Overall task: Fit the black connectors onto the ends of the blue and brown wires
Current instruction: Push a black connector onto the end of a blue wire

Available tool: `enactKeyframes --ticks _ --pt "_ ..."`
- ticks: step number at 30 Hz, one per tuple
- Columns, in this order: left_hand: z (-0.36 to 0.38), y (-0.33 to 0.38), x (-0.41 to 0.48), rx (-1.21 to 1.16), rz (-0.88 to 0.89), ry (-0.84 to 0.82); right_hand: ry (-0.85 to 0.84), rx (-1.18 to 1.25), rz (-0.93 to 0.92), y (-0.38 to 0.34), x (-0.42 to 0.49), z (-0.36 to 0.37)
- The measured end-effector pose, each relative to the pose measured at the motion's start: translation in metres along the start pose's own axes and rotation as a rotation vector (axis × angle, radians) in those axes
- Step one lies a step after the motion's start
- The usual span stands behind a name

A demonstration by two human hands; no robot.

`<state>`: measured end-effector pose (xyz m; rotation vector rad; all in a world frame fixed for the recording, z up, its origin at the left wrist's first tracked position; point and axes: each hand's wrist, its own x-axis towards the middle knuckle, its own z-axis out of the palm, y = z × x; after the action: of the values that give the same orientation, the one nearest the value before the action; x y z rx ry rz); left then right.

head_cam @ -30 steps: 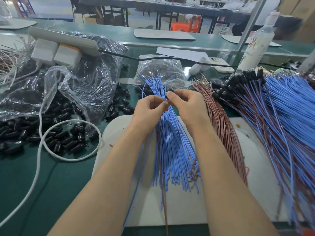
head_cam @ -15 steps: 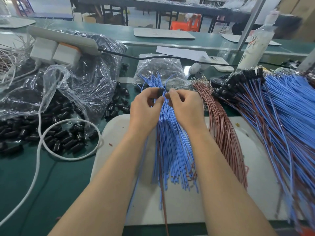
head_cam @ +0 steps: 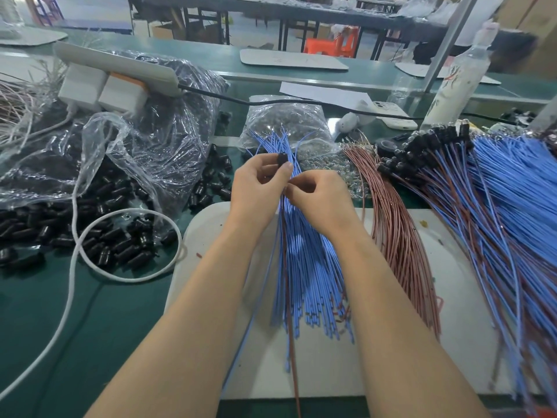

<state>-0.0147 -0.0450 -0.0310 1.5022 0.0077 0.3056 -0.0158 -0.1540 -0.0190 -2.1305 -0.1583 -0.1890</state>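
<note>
One black connector (head_cam: pixel 281 159): pinched in left hand (head_cam: pixel 259 182), held over the blue wires (head_cam: pixel 307 267) for fitting
Right hand (head_cam: pixel 319 200): pinched those wires' ends just beside it
Spare connectors (head_cam: pixel 105 236): heaped left, handy

1. Both bare forearms reach forward from the lower edge and converge until the hands meet.
2. Left hand (head_cam: pixel 259 182), slightly higher, pinches a black connector (head_cam: pixel 281 159) between thumb and forefinger.
3. Right hand (head_cam: pixel 324 200) curls knuckles-up, fingertips against the left thumb's base, its grip hidden.
</note>
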Motion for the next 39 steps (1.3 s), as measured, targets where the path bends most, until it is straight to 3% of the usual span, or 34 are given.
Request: enactKeyframes --ticks 21,39 --pt "0.003 0.009 -0.009 0.083 0.143 -0.144 0.142 -0.121 -0.064 0.003 -0.001 0.000" --pt "0.007 0.010 -0.015 0.118 0.199 -0.147 0.185 -0.162 -0.115 0.005 -0.002 -0.001"
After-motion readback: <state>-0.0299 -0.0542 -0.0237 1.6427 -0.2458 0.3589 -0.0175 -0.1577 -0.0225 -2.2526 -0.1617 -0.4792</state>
